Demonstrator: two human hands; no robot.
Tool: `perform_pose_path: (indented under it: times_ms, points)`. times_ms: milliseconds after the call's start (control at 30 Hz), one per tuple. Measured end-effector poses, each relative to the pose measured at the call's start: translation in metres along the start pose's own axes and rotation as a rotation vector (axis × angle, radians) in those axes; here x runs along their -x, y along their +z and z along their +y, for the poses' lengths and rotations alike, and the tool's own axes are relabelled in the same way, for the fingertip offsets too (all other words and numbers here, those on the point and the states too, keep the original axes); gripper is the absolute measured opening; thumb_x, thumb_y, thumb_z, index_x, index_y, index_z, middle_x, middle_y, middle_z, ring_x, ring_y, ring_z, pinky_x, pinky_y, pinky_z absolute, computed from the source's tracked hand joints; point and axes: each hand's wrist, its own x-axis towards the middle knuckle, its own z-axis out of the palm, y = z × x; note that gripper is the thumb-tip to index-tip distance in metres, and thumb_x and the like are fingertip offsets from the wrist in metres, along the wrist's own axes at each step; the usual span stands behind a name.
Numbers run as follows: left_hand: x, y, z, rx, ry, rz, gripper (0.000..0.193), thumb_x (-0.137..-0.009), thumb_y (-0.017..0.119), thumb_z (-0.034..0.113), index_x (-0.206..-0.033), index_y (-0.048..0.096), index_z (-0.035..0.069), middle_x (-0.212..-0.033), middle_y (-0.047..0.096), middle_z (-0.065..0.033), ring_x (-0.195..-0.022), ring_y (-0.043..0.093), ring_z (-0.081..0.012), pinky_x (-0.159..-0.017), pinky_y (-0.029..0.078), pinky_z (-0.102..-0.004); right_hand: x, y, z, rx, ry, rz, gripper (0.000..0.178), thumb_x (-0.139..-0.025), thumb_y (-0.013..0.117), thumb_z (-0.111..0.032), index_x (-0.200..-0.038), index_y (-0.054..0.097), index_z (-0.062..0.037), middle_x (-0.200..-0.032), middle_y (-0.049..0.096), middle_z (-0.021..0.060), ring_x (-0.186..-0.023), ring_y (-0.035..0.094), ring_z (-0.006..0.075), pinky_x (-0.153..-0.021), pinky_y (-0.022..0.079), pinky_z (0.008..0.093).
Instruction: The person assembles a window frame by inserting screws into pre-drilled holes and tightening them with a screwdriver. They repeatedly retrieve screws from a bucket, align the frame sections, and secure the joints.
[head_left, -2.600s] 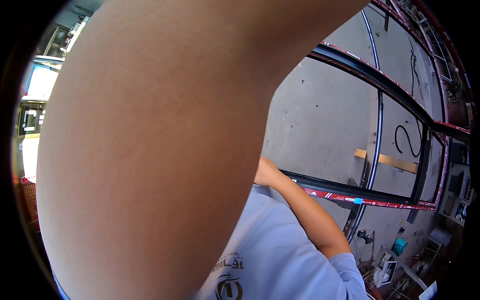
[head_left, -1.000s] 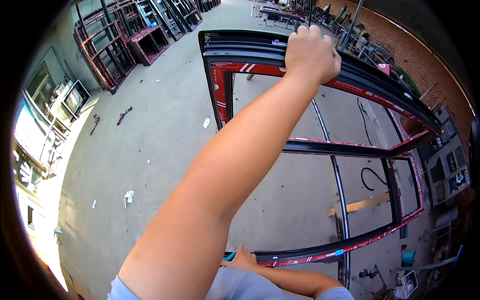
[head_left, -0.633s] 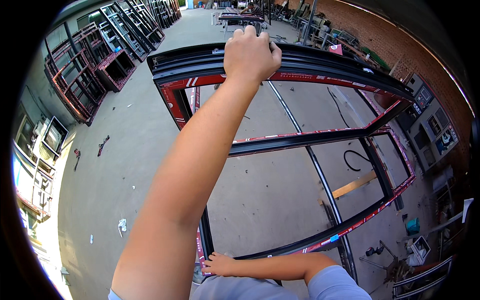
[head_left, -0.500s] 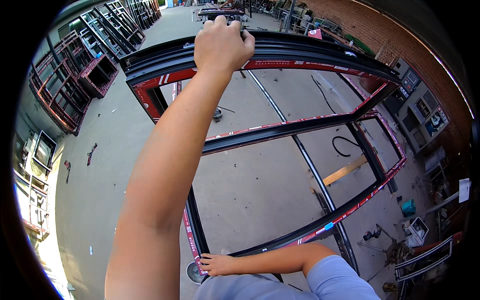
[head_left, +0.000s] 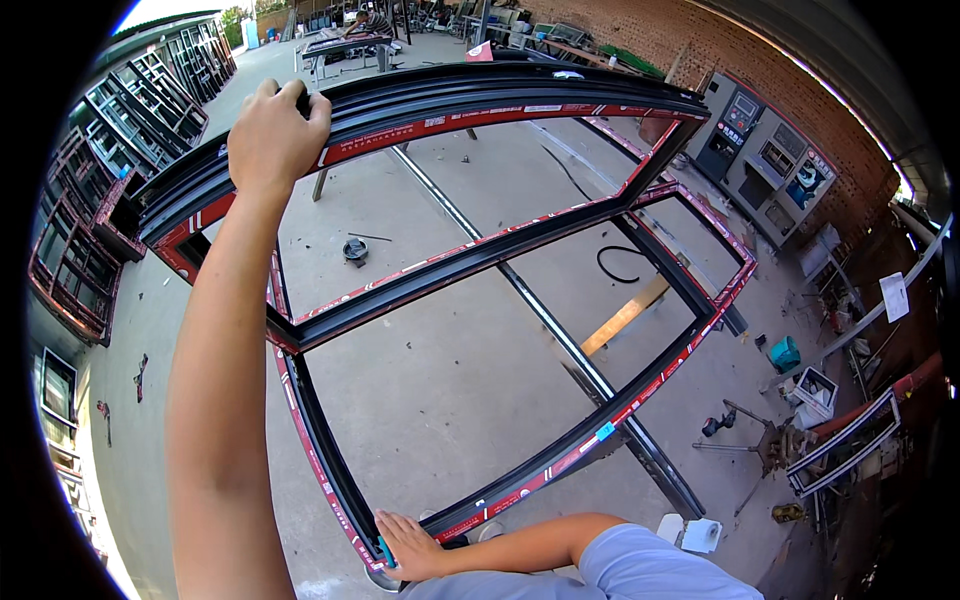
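Note:
A large black window frame (head_left: 450, 274), covered in part with red printed film and split by crossbars, spans the middle of the view. My left hand (head_left: 275, 138) is closed over its far, thick top rail towards the left end, the arm stretched out. At the near left corner, my right hand (head_left: 410, 545) lies with its fingers straight and flat on the frame. A small teal thing (head_left: 386, 552) shows at the edge of that hand; its kind is unclear. A blue label (head_left: 605, 431) sticks to the near rail.
A long metal rail (head_left: 545, 315) runs under the frame, beside a wooden strip (head_left: 625, 315). Stacked frames (head_left: 70, 245) lean at the left. A grey machine cabinet (head_left: 765, 155) stands at the right, with a tripod stand (head_left: 765, 445) nearer. A person (head_left: 370, 24) is far back.
The view has shifted right, so the scene sits farther left. My left hand has moved leftward along the top rail. My right hand has turned and flattened on the corner; the teal thing now shows.

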Motion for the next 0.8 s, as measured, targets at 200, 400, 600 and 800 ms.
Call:
perform_pose_path:
  times_ms: [200, 400, 600, 800]
  points:
    - [-0.001, -0.002, -0.001, -0.006, -0.013, -0.006, 0.038, -0.097, 0.056, 0.041, -0.107, 0.076, 0.010, -0.101, 0.068, -0.0138, -0.097, 0.069, -0.0339, -0.083, 0.055, -0.0460, -0.015, 0.018, 0.020, -0.061, -0.084, -0.469, 0.043, -0.076, 0.074, -0.026, -0.109, 0.064, -0.0006, -0.114, 0.062, 0.0159, -0.116, 0.055, 0.0360, -0.101, 0.044, 0.0461]
    - [-0.001, -0.004, 0.005, -0.022, -0.016, -0.012, 0.040, -0.097, 0.055, 0.043, -0.107, 0.075, 0.011, -0.103, 0.068, -0.0133, -0.096, 0.069, -0.0347, -0.083, 0.055, -0.0454, -0.070, 0.020, 0.035, 0.277, -0.749, -0.401, 0.015, -0.083, 0.068, -0.021, -0.089, 0.079, -0.0128, -0.120, 0.065, 0.0086, -0.122, 0.054, 0.0304, -0.111, 0.038, 0.0491]
    - [-0.005, -0.003, 0.012, -0.001, -0.027, -0.040, 0.042, -0.094, 0.056, 0.044, -0.108, 0.077, 0.011, -0.104, 0.069, -0.0143, -0.097, 0.070, -0.0356, -0.084, 0.056, -0.0456, -0.072, 0.023, 0.022, 0.327, -0.539, -0.116, 0.034, -0.084, 0.067, -0.022, -0.111, 0.075, -0.0029, -0.136, 0.061, 0.0173, -0.135, 0.049, 0.0366, -0.118, 0.035, 0.0511]
    - [-0.002, 0.003, -0.002, -0.030, 0.004, -0.005, 0.049, -0.093, 0.053, 0.049, -0.112, 0.078, 0.012, -0.113, 0.072, -0.0142, -0.100, 0.072, -0.0353, -0.086, 0.058, -0.0458, -0.041, 0.027, 0.025, -0.528, 0.714, -0.360, 0.048, -0.097, 0.061, -0.034, -0.126, 0.058, 0.0030, -0.126, 0.061, 0.0254, -0.115, 0.061, 0.0446, -0.102, 0.047, 0.0500]
